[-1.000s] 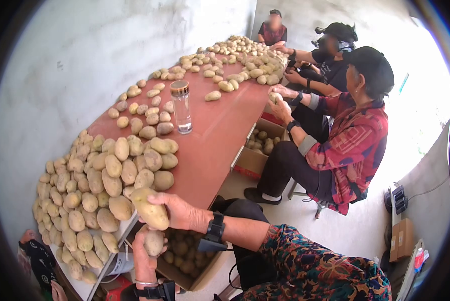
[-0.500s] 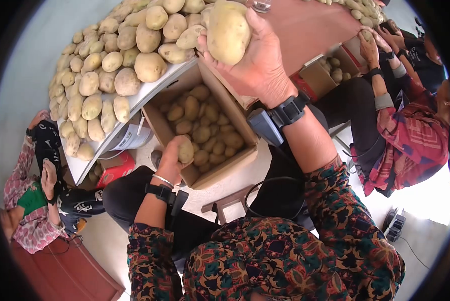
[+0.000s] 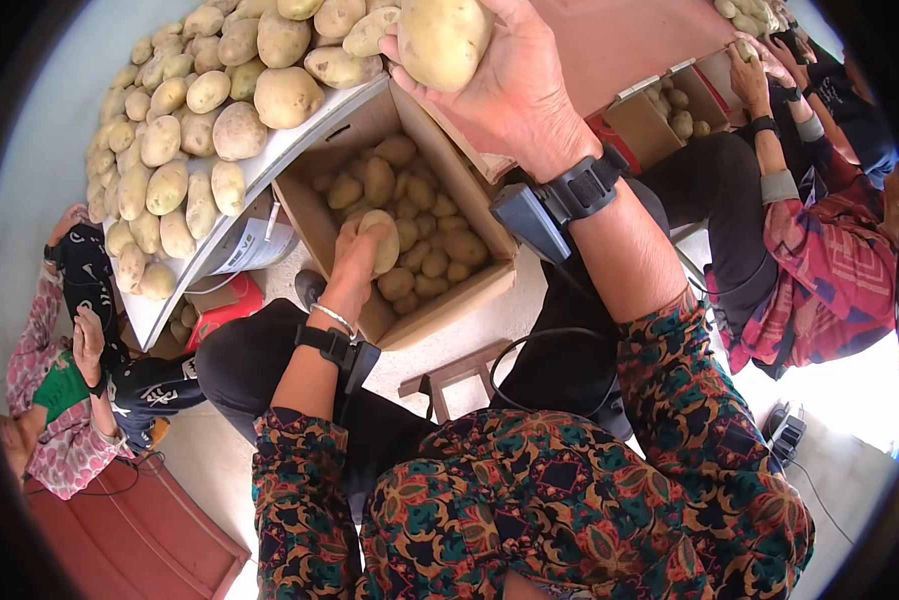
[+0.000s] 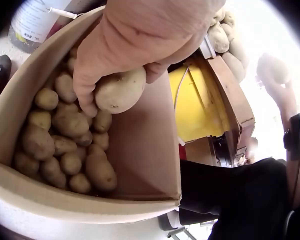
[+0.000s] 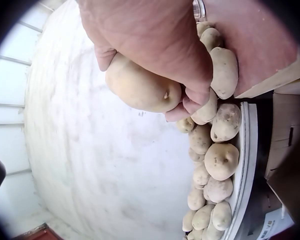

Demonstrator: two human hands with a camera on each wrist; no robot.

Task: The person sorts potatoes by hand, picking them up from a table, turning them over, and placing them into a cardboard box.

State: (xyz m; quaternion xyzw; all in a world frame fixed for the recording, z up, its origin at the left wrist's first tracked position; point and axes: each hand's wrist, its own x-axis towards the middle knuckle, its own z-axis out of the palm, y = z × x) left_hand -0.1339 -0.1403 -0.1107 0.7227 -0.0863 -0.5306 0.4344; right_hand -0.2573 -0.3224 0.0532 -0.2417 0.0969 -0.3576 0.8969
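Observation:
My left hand (image 3: 352, 262) grips a pale potato (image 4: 121, 91) between thumb and fingers, low over the open cardboard box (image 3: 459, 308). Many smaller potatoes (image 4: 70, 125) lie inside that box, below the fingertips. Higher up, at the table's near edge, my right hand (image 3: 529, 100) holds a large yellowish potato (image 3: 439, 45), its fingers and thumb around the sides. The right wrist view shows this large potato (image 5: 140, 85) lifted in front of the wall, beside the heap of potatoes (image 3: 239, 130) on the table.
The heap reaches the white table edge (image 3: 259, 185); red tabletop (image 3: 619, 35) continues to the right. Beneath the table stands a white bucket (image 3: 264, 245). Another person (image 3: 819, 270) sits at right near a second potato box (image 3: 659, 115); one more person (image 3: 64, 400) sits at left.
My hands were close together by the heap and have drawn apart. The left went down over the box with its potato; the right keeps its large one. The head view has tilted down.

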